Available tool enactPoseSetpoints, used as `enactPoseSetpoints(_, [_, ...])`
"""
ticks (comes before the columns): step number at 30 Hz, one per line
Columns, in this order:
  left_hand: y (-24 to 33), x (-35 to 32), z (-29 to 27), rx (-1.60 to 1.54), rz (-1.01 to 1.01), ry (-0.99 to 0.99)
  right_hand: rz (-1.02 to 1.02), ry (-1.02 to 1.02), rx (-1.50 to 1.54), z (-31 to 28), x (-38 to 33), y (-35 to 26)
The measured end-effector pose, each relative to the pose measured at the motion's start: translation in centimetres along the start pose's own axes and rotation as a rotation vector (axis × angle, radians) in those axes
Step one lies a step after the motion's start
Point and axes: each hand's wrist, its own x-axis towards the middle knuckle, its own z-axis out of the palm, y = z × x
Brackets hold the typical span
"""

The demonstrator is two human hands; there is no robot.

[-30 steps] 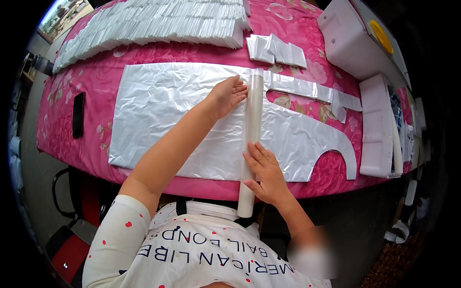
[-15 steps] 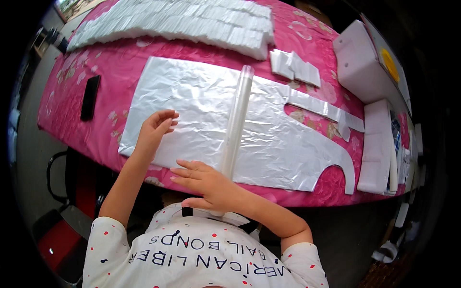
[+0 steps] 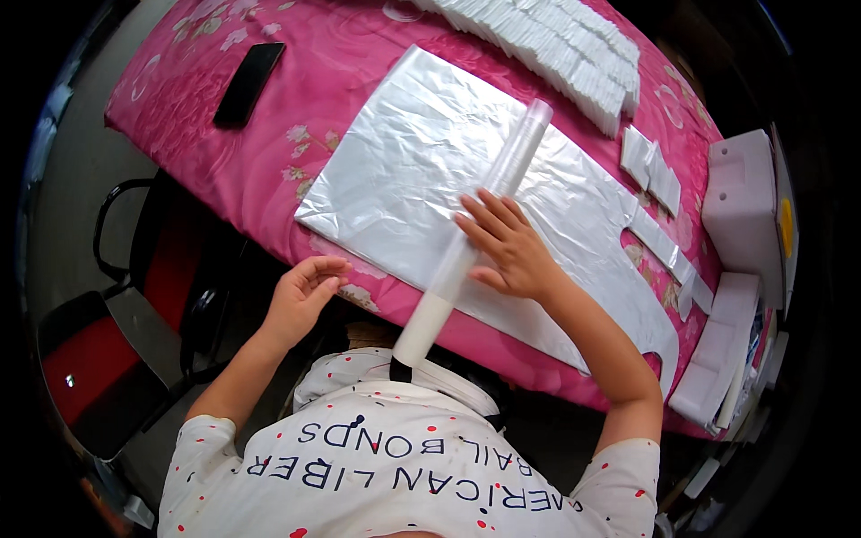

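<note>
A long roll [image 3: 426, 327] with clear film around it lies crosswise over a silvery-white plastic vest bag [image 3: 386, 170], which is spread flat on the table. The roll's bare white end sticks out past the near table edge, close to my body. My right hand [image 3: 509, 251] rests across the roll's middle, palm down, with its fingers spread. Off the near table edge, left of the roll, my left hand [image 3: 309, 291] hovers with nothing in it, its fingers loosely bent and the thumb apart.
A pink flowered cloth [image 3: 224, 170] covers the table. On it are a black phone [image 3: 249, 85], a long stack of folded white plastic [image 3: 556, 49] and a few folded pieces [image 3: 650, 169]. White foam boxes [image 3: 740, 193] stand at right. A red-and-black chair [image 3: 99, 377] is at left.
My right hand has moved up and right onto the roll, fingers spreading. My left hand has come off the bag, back toward the table edge. The view has turned, shifting the table's contents.
</note>
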Motion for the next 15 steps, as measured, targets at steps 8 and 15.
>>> enactPoseSetpoints(8, [1.2, -0.3, -0.2, -0.134, -0.015, 0.068, -0.101, 0.337, 0.103, 0.6, 14.7, -4.1])
enactPoseSetpoints(15, [0.4, -0.8, -1.4, -0.009, 0.115, 0.172, 0.025, 0.181, -0.030, 1.4, 10.4, 0.1])
